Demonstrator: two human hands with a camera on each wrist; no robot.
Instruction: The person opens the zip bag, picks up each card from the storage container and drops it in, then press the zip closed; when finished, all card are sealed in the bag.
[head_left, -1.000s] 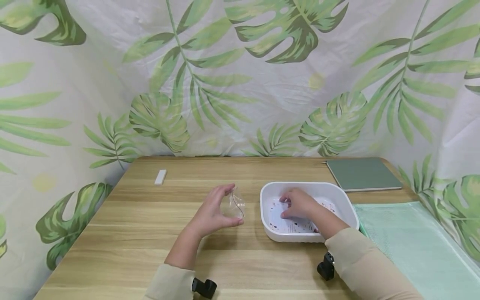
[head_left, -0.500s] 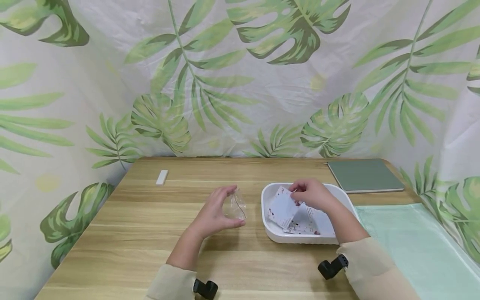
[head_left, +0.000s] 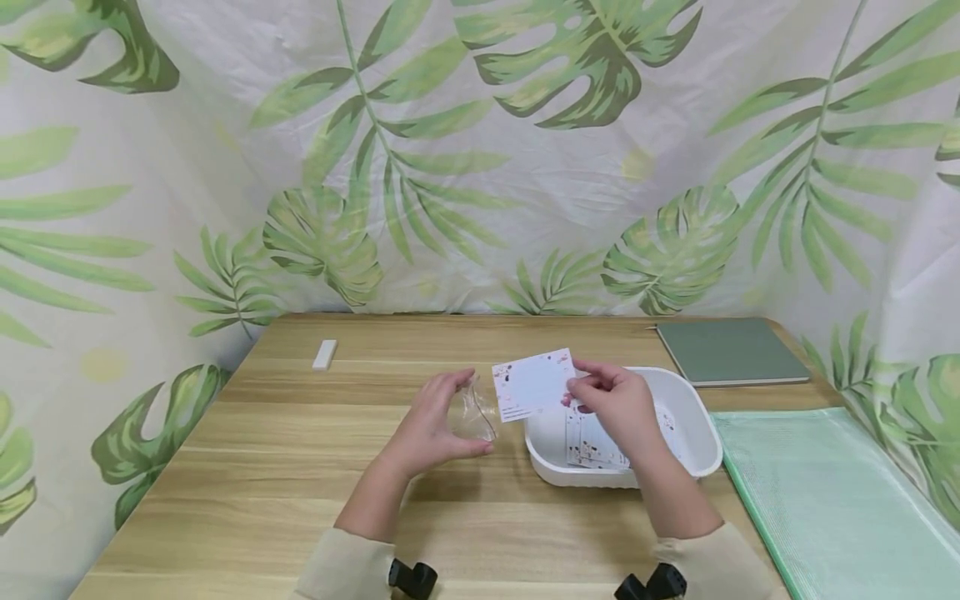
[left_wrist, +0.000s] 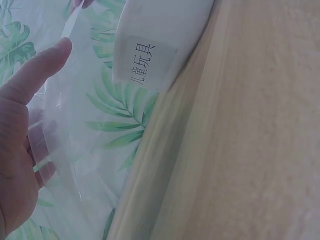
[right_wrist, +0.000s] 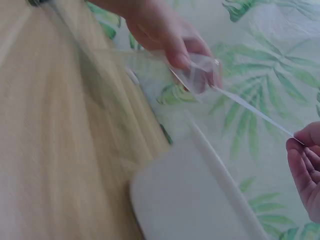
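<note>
My left hand (head_left: 429, 429) holds a small clear plastic bag (head_left: 475, 414), thumb and fingers spread at its mouth. In the left wrist view the bag is see-through and its outline is faint. Between the thumb and fingers of my right hand (head_left: 618, 404) is a white card (head_left: 534, 385) with a small floral print along its edges and printed lines in a corner. The card's left edge is close to the bag's mouth; in the right wrist view it shows edge-on. Below the right hand, more printed cards (head_left: 592, 440) lie in a white plastic bin (head_left: 697, 425).
A green notebook (head_left: 731, 352) lies at the back right of the wooden table (head_left: 262, 467). In front of it is a pale green mesh pouch (head_left: 832, 492). A small white block (head_left: 324, 355) sits at the back left. The bin has a printed label (left_wrist: 145, 62) on its side.
My right hand has lifted a card out of the bin and brought it left towards the bag. The left hand has hardly moved.
</note>
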